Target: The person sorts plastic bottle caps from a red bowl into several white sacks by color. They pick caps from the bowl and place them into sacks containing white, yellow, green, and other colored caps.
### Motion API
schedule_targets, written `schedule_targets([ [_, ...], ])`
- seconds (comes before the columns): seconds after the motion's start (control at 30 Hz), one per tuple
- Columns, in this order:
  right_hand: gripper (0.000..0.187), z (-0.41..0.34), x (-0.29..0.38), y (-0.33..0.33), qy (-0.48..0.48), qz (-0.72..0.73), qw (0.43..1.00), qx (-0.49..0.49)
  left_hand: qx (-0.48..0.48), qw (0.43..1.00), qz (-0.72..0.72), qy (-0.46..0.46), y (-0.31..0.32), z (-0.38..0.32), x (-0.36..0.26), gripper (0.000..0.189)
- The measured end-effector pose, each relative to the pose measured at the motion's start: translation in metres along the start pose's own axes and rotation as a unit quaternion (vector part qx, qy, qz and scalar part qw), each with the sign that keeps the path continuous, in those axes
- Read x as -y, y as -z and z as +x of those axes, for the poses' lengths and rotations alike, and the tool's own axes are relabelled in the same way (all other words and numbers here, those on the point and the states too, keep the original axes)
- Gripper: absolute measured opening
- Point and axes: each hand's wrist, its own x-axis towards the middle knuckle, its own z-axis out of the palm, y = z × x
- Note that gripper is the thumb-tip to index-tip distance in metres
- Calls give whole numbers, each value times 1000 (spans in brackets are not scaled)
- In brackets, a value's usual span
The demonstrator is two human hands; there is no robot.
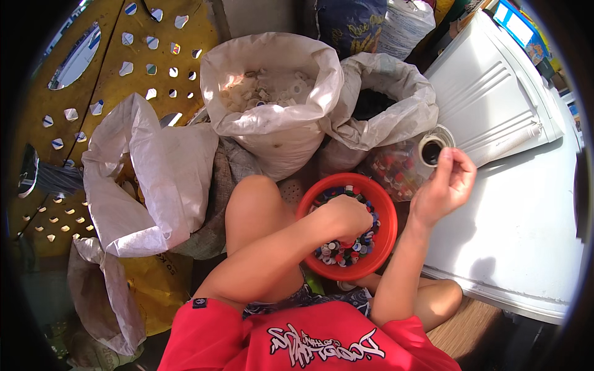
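My left hand [347,219] reaches into a red plastic basin [390,232] full of mixed plastic bottle caps [355,250]. Its fingers point down into the caps, and their tips are hidden. Above and to the right, my right hand [443,188] pinches the edge of a pale round rim [424,149] with a dark inside. The rim is at the mouth of a clear plastic container [394,169] of colourful caps; I cannot tell whether it is a separate piece. The basin is in front of my crossed legs.
A white sack [278,139] of pale caps stands ahead, beside another open sack [403,123] with a dark inside. More open sacks [181,171] line the left, before a perforated yellow panel [111,97]. A white appliance-like cabinet [519,222] borders my right.
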Motion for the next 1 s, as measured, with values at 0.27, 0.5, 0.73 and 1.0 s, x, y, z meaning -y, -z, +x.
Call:
schedule_targets([
  [0.27,17,40,35,-79,94,144,979,105,-13,998,-48,-28,14,-5,2,20],
  [0.5,12,3,-24,-5,-256,122,958,45,-460,861,-218,-6,51,-43,32,16],
  [0.73,13,-24,-43,47,-327,130,936,0,-450,840,-302,6,49,-16,4,15],
  [1.0,14,-54,-50,64,-332,88,939,-14,-429,894,-132,-9,25,24,-9,48],
])
